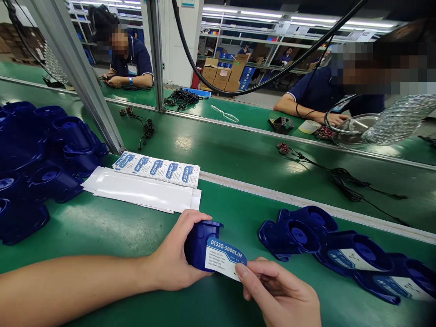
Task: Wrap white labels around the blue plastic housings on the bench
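My left hand (180,254) is wrapped round a dark blue plastic housing (197,243) above the green table. Between the thumb and fingers of my right hand (275,288) is the right end of a blue and white label (223,256) printed DC52Q-5000L/H. The label's left end lies against the housing's side, and its right end stands off it. Beyond my left hand are sheets of printed labels (158,169) and blank white backing strips (145,190).
Many blue housings (51,145) are piled at the left. More housings (298,234), some labelled, lie at the right. A metal post (85,77) rises at the back left. Cables (344,181) lie beyond the rail. Two people (136,59) sit across the table.
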### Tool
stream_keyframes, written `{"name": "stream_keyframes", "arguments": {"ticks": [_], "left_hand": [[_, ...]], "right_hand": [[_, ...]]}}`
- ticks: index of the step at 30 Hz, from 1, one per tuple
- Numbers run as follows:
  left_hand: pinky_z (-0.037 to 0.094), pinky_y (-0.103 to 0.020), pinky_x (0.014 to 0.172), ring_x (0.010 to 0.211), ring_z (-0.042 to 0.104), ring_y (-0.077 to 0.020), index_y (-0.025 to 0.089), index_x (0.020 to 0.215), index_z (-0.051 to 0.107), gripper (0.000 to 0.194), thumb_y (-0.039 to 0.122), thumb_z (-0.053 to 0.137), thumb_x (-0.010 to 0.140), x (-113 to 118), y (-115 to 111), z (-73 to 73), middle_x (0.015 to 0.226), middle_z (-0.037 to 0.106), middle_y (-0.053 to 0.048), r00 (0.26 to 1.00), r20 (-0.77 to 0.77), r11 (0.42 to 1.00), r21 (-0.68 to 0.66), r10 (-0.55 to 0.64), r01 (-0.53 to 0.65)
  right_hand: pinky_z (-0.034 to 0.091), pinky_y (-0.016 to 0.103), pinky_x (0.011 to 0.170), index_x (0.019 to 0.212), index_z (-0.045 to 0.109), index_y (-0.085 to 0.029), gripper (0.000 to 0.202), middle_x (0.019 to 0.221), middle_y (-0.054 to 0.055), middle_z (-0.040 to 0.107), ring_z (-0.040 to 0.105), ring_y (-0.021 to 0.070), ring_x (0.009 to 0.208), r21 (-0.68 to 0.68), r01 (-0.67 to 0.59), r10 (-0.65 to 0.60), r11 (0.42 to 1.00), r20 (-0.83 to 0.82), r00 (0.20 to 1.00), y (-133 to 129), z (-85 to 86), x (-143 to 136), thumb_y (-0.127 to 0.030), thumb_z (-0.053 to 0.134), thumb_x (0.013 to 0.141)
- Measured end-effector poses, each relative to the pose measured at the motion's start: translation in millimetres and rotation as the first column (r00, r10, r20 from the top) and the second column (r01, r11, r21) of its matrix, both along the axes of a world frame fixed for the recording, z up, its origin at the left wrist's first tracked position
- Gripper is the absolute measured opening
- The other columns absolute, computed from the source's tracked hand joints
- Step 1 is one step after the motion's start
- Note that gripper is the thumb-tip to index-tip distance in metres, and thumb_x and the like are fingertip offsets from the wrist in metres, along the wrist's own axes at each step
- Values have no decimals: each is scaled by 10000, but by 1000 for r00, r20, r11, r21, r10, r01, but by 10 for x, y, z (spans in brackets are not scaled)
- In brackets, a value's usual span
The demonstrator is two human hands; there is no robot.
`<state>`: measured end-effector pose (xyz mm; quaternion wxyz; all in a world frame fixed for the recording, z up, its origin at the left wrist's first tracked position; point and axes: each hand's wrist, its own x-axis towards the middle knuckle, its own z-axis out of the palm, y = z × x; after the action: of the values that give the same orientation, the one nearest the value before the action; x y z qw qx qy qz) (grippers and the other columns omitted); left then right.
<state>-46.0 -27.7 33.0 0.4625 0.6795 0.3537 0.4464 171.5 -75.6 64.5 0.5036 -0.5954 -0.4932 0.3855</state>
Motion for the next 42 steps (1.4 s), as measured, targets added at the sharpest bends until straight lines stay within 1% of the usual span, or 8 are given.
{"name": "stream_keyframes", "arguments": {"ticks": [26, 29, 32, 35, 37, 39, 40, 42], "left_hand": [[557, -439, 1073, 1250, 624, -276, 357, 1468, 484, 826, 212, 930, 788, 4, 0, 23, 1392, 534, -74, 1000, 0, 1000, 8, 0, 0], [557, -431, 1069, 1252, 622, -278, 360, 1472, 485, 840, 204, 936, 780, 7, 4, 21, 1397, 534, -76, 1000, 0, 1000, 5, 0, 0], [550, -433, 1082, 1270, 612, -283, 366, 1475, 484, 853, 192, 938, 774, 8, 3, 16, 1407, 529, -77, 1000, -5, 1000, -1, 2, -2], [540, -449, 1105, 1271, 609, -285, 367, 1466, 488, 863, 155, 933, 758, 4, 3, 12, 1400, 523, -76, 1000, -13, 1000, 1, -3, 3], [537, -455, 1106, 1267, 607, -285, 362, 1466, 481, 857, 146, 922, 763, 0, 3, 14, 1398, 517, -80, 1000, -17, 1000, 8, -10, 10], [538, -453, 1097, 1269, 600, -285, 355, 1468, 472, 831, 154, 903, 787, -2, 2, 22, 1398, 512, -86, 1000, -24, 1000, 18, -12, 12], [539, -450, 1091, 1270, 595, -285, 350, 1467, 471, 813, 159, 893, 799, -2, -1, 28, 1392, 511, -89, 999, -30, 999, 29, -15, 16], [539, -446, 1089, 1277, 584, -285, 339, 1463, 474, 775, 152, 863, 819, -1, -10, 37, 1377, 505, -94, 998, -51, 998, 57, -26, 29]], "right_hand": [[461, 255, 504, 717, 817, -281, 154, 591, -15, 653, 597, 136, 484, -27, -23, 24, 999, 19, 1000, -2, -8, 16, -378, 883, 816], [464, 262, 486, 739, 808, -282, 145, 601, -20, 672, 599, 141, 475, 41, -47, 44, 998, 68, 997, 2, -54, 34, -346, 870, 853], [467, 258, 474, 807, 797, -292, 115, 605, -42, 680, 600, 135, 472, 218, -130, 78, 967, 229, 970, 25, -79, 57, -249, 831, 909], [508, 253, 534, 913, 777, -273, 140, 666, -46, 733, 637, 124, 508, 439, -270, 5, 857, 516, 857, 71, -57, 119, -137, 812, 924], [532, 264, 570, 935, 762, -244, 121, 693, -32, 759, 662, 129, 521, 496, -342, -89, 799, 659, 747, 112, -37, 185, -156, 844, 916], [554, 286, 583, 946, 769, -232, 105, 696, -13, 764, 685, 154, 538, 462, -303, -135, 834, 702, 699, 157, -39, 249, -274, 863, 925], [573, 298, 590, 981, 781, -234, 143, 736, 5, 783, 709, 173, 568, 410, -242, -122, 879, 684, 719, 180, -50, 270, -350, 851, 936], [638, 324, 650, 1132, 788, -244, 279, 925, 58, 840, 789, 226, 730, 234, -125, -26, 964, 554, 832, 225, -92, 279, -463, 796, 959]]}}
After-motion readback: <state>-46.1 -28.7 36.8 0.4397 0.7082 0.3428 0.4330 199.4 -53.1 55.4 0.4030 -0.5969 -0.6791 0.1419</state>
